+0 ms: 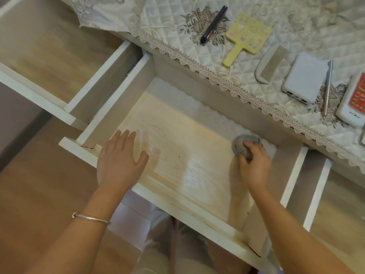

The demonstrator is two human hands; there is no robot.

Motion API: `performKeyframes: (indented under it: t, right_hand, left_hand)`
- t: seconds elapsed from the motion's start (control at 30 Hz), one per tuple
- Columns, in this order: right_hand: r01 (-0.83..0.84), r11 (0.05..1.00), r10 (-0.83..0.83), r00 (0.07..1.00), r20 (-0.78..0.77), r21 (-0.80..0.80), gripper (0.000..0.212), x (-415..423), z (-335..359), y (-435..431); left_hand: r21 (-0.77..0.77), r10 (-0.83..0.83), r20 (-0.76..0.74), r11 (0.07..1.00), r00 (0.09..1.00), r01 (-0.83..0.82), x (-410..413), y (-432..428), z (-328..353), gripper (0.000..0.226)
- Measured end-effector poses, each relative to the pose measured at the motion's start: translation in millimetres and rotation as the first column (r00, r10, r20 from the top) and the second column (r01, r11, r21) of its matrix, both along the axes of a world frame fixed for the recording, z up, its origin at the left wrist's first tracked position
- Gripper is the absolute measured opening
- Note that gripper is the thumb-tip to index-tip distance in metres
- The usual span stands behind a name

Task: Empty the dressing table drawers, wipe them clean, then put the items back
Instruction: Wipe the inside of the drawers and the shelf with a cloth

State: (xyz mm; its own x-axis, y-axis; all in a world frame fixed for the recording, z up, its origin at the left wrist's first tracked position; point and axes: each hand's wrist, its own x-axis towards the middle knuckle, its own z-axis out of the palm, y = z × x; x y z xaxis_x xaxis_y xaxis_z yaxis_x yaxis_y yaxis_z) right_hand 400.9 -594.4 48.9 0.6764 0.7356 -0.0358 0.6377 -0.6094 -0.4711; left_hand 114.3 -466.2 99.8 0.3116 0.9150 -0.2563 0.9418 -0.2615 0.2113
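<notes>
The middle drawer (173, 212) of the white dressing table is pulled out, its pale wood floor bare. My right hand (254, 167) grips a balled grey cloth (242, 144) against the drawer floor near the back right corner. My left hand (120, 159) rests flat with straight fingers on the drawer's front left corner. On the quilted tabletop cover (167, 18) lie a dark pen (213, 23), a yellow hand mirror (245, 35), a grey comb (269, 65), a white power bank (305, 78), a metal pen (327, 87) and a white device with red buttons (353, 99).
The left drawer (39, 95) is open and shows a bare wood floor. The right drawer (318, 194) is open too, mostly out of frame. The lace edge of the cover (227, 84) hangs over the table front. My knees are under the middle drawer.
</notes>
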Motion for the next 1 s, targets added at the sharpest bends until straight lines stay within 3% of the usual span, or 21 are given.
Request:
performKeyframes:
  t: [0.07, 0.17, 0.23, 0.43, 0.5, 0.6, 0.67, 0.8, 1.0]
  right_hand:
    - [-0.052, 0.999, 0.052, 0.997, -0.057, 0.000, 0.030, -35, -4, -8]
    - [-0.403, 0.915, 0.402, 0.907, -0.121, 0.020, 0.030, -97, -2, -25]
    - [-0.530, 0.847, 0.529, 0.840, -0.124, 0.022, 0.035, -104, 1, -30]
    - [-0.276, 0.961, 0.277, 0.959, -0.060, 0.029, 0.036, -59, -3, 39]
    - [-0.371, 0.928, 0.372, 0.927, -0.048, 0.025, 0.038, -75, -1, 67]
    - [-0.623, 0.782, 0.623, 0.782, -0.039, -0.016, 0.041, -112, -1, 68]
    - [-0.699, 0.715, 0.697, 0.715, -0.048, -0.033, 0.039, -120, 1, 45]
    - [-0.697, 0.711, 0.680, 0.715, -0.160, -0.092, 0.035, -95, 13, -14]
    - [-0.680, 0.722, 0.675, 0.733, -0.082, -0.128, 0.035, -59, 18, -68]
  left_hand:
    - [-0.004, -0.006, 0.016, 1.000, 1.000, 0.006, 1, -1, 0, 0.059]
    - [0.002, -0.020, 0.018, 1.000, 1.000, 0.020, 1, -3, 2, 0.060]
    - [0.002, -0.013, 0.035, 1.000, 0.999, 0.013, 0, -3, 2, 0.058]
    - [0.022, 0.004, 0.047, 1.000, 0.999, -0.005, -1, -4, 0, 0.056]
    - [0.022, 0.013, 0.050, 1.000, 0.999, -0.014, -2, -4, -1, 0.056]
    - [0.038, 0.021, 0.058, 0.999, 0.998, -0.023, -1, -3, -1, 0.063]
    - [0.036, 0.021, 0.056, 0.999, 0.998, -0.023, -1, -3, -1, 0.065]
    - [0.030, 0.014, 0.047, 0.999, 0.999, -0.016, -2, -3, -1, 0.066]
    - [0.005, -0.006, 0.039, 1.000, 0.999, 0.005, -1, -3, 1, 0.056]
